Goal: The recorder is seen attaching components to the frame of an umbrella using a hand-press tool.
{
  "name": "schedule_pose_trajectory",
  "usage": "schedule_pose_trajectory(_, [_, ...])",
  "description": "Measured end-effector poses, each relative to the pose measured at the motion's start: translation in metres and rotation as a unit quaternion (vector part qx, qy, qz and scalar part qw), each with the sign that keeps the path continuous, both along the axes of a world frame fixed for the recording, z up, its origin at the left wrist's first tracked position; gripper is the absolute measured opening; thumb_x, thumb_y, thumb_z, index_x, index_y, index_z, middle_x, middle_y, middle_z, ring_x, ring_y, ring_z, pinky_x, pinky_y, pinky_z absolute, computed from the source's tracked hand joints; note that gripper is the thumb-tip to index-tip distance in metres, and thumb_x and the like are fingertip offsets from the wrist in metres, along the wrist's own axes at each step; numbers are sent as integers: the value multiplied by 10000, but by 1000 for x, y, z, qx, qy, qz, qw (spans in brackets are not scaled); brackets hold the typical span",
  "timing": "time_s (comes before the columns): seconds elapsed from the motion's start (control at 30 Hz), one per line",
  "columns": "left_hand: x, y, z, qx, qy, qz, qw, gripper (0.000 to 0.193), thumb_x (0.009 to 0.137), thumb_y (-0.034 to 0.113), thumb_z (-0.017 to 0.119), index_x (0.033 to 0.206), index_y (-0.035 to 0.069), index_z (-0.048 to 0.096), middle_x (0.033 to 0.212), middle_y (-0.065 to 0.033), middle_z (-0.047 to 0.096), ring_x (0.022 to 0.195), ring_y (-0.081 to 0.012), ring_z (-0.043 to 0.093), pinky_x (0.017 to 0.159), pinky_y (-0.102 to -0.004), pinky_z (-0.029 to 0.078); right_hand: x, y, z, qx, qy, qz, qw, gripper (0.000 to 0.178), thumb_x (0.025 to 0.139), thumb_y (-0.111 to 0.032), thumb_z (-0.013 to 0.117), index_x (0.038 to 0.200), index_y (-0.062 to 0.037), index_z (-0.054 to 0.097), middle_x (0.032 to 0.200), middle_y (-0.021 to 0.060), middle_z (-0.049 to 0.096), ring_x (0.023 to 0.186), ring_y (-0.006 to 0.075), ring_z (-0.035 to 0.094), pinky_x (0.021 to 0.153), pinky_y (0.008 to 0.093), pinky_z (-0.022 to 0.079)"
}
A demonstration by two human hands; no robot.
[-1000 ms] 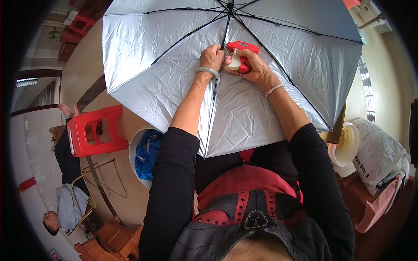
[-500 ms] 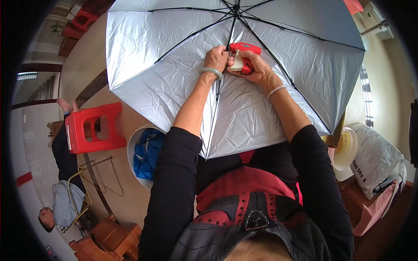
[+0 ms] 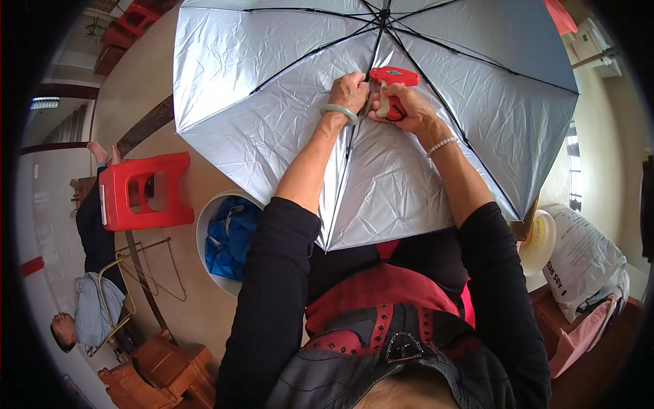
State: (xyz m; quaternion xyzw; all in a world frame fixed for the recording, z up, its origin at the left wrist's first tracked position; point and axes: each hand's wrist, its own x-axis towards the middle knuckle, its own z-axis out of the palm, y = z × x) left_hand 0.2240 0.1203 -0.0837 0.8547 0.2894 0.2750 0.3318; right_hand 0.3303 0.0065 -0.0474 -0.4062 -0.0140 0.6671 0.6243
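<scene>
An opened umbrella (image 3: 402, 187) with a silver lining and black ribs spreads before me, its inside facing up. Over one of the ribs, below the hub, my left hand (image 3: 348, 93) is closed, pinching the rib and the fabric beside it; its fingertips are partly hidden. My right hand (image 3: 415, 112) grips a red and white tagging gun (image 3: 395, 76), fingers wrapped round its handle. The gun's nose lies close to the left fingertips, at the same rib. Whether its tip touches the fabric I cannot tell.
To the left are a red plastic stool (image 3: 145, 192) and a white bucket (image 3: 202, 235) holding blue cloth (image 3: 231, 235). Beyond the stool a person (image 3: 99, 300) sits on a chair. At right stand a pale round tub (image 3: 538, 242) and a white printed sack (image 3: 586, 252).
The umbrella and both hands sit slightly further right in view, as does the tagging gun, which has tilted a little in my right hand. My left hand keeps its pinch.
</scene>
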Motion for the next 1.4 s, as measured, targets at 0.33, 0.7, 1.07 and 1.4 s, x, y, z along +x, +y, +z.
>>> schedule_pose_trajectory(0.33, [5, 1, -2, -37, 36, 15, 999, 166, 710, 131, 491, 757, 0, 581, 777, -224, 588, 769, -382, 572, 686, -435, 455, 10, 2, -19, 11, -48, 10, 999, 208, 775, -75, 501, 966, 9, 494, 783, 125, 578, 660, 229, 589, 619, 409, 537])
schedule_pose_trajectory(0.7, [-7, 23, -14, -80, 50, -45, 994, 187, 711, 129, 470, 793, 17, 594, 808, -223, 590, 797, -374, 575, 697, -420, 459, 59, -30, 20, 6, -188, -21, 982, 272, 787, -111, 483, 1022, 25, 480, 909, 160, 584, 805, 258, 605, 733, 394, 527])
schedule_pose_trajectory(1.07, [16, 27, 20, 188, 122, 68, 972, 261, 746, 197, 545, 932, 21, 592, 861, -196, 605, 849, -344, 575, 700, -415, 469, 9, -29, 6, 3, -208, -95, 973, 232, 791, -100, 526, 985, 3, 453, 860, 155, 581, 741, 251, 613, 669, 373, 527])
schedule_pose_trajectory(1.4, [11, -2, -1, -114, 34, -3, 993, 224, 684, 205, 532, 784, 13, 588, 737, -192, 590, 685, -337, 579, 629, -385, 447, 1, -3, 3, -65, -188, -62, 978, 255, 762, -78, 522, 974, 52, 468, 828, 162, 577, 678, 259, 608, 597, 359, 524])
